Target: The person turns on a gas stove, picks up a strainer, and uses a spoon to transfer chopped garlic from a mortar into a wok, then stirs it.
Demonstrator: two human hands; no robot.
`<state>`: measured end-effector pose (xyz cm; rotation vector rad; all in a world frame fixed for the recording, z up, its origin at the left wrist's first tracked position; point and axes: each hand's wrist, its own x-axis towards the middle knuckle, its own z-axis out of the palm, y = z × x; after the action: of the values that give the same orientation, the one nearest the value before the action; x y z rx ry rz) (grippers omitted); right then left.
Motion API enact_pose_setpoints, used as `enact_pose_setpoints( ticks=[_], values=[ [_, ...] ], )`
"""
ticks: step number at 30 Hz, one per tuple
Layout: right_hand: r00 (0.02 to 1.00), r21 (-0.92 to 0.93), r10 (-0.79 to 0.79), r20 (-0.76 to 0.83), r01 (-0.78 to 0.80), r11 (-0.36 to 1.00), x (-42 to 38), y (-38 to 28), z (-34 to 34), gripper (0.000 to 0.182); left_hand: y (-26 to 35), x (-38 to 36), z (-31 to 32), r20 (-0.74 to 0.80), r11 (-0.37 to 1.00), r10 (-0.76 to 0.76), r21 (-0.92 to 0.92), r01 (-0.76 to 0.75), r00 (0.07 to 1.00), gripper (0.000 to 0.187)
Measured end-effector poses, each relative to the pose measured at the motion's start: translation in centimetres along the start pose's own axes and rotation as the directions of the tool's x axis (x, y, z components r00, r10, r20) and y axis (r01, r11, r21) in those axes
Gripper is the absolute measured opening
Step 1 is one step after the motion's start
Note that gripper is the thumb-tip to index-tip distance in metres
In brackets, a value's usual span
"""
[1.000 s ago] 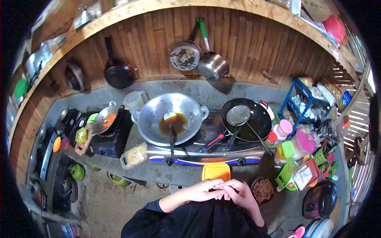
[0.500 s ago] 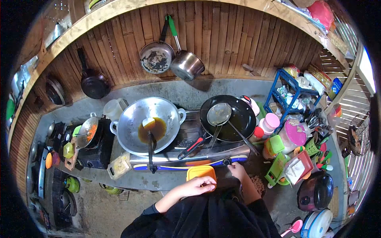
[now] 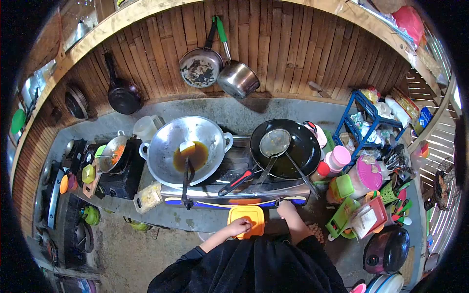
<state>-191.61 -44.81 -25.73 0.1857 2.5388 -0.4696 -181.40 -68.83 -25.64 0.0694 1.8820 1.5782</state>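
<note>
My right hand (image 3: 287, 210) is at the front of the gas stove (image 3: 234, 199), its fingers closed round the right-hand knob (image 3: 279, 201). Close to my body, my left hand (image 3: 238, 227) is over the left edge of an orange-yellow plastic container (image 3: 251, 213), fingers curled in; whether anything is in them is hidden. On the right burner sits a black frying pan (image 3: 304, 146) with a mesh strainer (image 3: 274, 142) resting across it. The left burner bears a large silver wok (image 3: 163, 141) holding brown liquid (image 3: 198, 158) and a long dark-handled ladle (image 3: 186, 180).
Left of the stove are a cutting board (image 3: 148, 198) and a small pan (image 3: 113, 149) with orange bits on another burner. Jars (image 3: 340, 156), a green rack (image 3: 339, 217) and a rice cooker (image 3: 386, 249) crowd the right side. Pots (image 3: 238, 79) hang on the wall.
My left hand has shifted slightly left and down on the container, its fingers now more curled. My right hand stays at the knob. The whole view has shifted a little.
</note>
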Motion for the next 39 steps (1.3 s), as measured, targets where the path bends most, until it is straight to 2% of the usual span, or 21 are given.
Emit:
enact_pose_setpoints(
  ticks=[1,3,4,5,7,9,10,11,13,15,16,17,20,21,23,24,26,28,33,36,39],
  values=[
    [0.995,-0.031,-0.044,-0.093,0.042,0.999,-0.2,0.0,0.4,0.022,0.2,0.0,0.5,-0.030,0.999,-0.027,0.033,0.028,0.999,0.023],
    [0.997,-0.042,0.002,-0.072,-0.005,0.999,-0.7,-0.3,0.2,0.022,1.4,-0.4,0.8,-0.110,0.989,-0.011,0.144,0.027,0.994,0.027],
    [0.990,-0.099,-0.047,-0.133,0.034,0.995,-1.0,-0.4,0.4,0.025,0.9,0.0,0.5,-0.110,0.990,-0.013,0.137,0.028,0.994,0.027],
    [0.991,-0.104,-0.047,-0.127,0.033,0.994,-1.0,-0.9,0.2,0.025,0.1,0.7,0.0,-0.097,0.995,-0.082,0.053,0.087,0.992,0.029],
    [0.992,-0.159,0.119,0.036,-0.112,0.981,-0.1,-1.6,0.5,0.030,-0.6,1.3,-0.2,-0.082,0.988,-0.154,-0.035,0.151,0.985,0.032],
    [0.982,-0.171,0.182,0.057,-0.170,0.971,1.2,-1.9,1.6,0.031,-0.6,1.4,-0.3,-0.064,0.982,-0.165,-0.100,0.158,0.984,0.032],
    [0.975,-0.176,0.223,0.008,-0.219,0.960,1.1,-2.4,1.6,0.030,-0.5,1.4,-0.4,-0.038,0.982,-0.189,-0.017,0.189,0.981,0.036],
    [0.964,-0.177,0.263,-0.044,-0.267,0.947,1.1,-2.8,1.6,0.029,-0.3,1.6,-0.6,-0.040,0.981,-0.194,-0.022,0.193,0.980,0.036],
    [0.967,-0.220,0.252,-0.039,-0.255,0.942,2.7,-2.3,3.0,0.030,0.2,2.4,-1.0,-0.016,0.909,-0.244,-0.353,0.222,0.970,0.048],
    [0.948,-0.149,0.313,-0.059,-0.318,0.936,8.2,0.3,7.8,0.032,4.7,1.9,-1.6,0.127,0.689,-0.122,-0.703,0.176,0.984,0.058],
    [0.943,-0.192,0.332,0.018,-0.322,0.927,4.0,-2.0,3.5,0.031,7.1,1.9,-1.8,0.123,0.627,-0.059,-0.768,0.133,0.991,0.060],
    [0.944,-0.195,0.329,0.016,-0.320,0.927,3.6,-2.1,3.8,0.031,9.1,2.3,-2.0,0.112,0.558,0.007,-0.825,0.089,0.994,0.061],
    [0.970,-0.245,0.228,-0.087,-0.243,0.938,3.2,-2.1,4.2,0.029,12.1,4.0,-2.9,0.169,0.454,0.134,-0.886,0.091,0.976,0.059],
    [0.974,-0.259,0.206,-0.089,-0.223,0.940,3.2,-2.2,4.0,0.028,14.7,2.8,-2.3,0.074,0.465,0.026,-0.884,0.054,0.997,0.043],
    [0.982,-0.285,0.169,-0.082,-0.186,0.940,2.2,-2.4,3.5,0.027,13.8,3.8,-2.9,0.084,0.540,0.168,-0.842,-0.021,0.982,0.025],
    [0.965,-0.262,0.202,-0.166,-0.241,0.934,3.5,-1.9,4.9,0.029,14.1,3.6,-2.7,0.086,0.542,0.167,-0.840,-0.018,0.982,0.025],
    [0.954,-0.300,0.215,-0.209,-0.271,0.914,4.3,-1.6,6.1,0.027,16.0,2.3,-2.2,-0.052,0.705,0.093,-0.702,-0.102,0.994,0.016],
    [0.943,-0.341,0.223,-0.248,-0.300,0.891,3.7,-2.1,5.8,0.026,16.6,1.6,-2.3,-0.054,0.731,0.106,-0.673,-0.115,0.993,0.016],
    [0.961,-0.556,0.102,-0.259,-0.235,0.797,2.6,-2.6,5.7,0.025,17.4,-0.2,-2.2,-0.054,0.768,0.165,-0.620,-0.163,0.985,0.014],
    [0.939,-0.578,0.171,-0.298,-0.320,0.751,2.4,-3.4,5.9,0.027,17.7,-1.2,-2.0,-0.090,0.764,0.164,-0.618,-0.184,0.982,0.015],
    [0.966,-0.615,0.187,-0.178,-0.258,0.745,3.0,-3.1,6.0,0.037,17.5,-2.1,-1.9,-0.119,0.760,0.180,-0.614,-0.215,0.976,0.018]
  ],
)
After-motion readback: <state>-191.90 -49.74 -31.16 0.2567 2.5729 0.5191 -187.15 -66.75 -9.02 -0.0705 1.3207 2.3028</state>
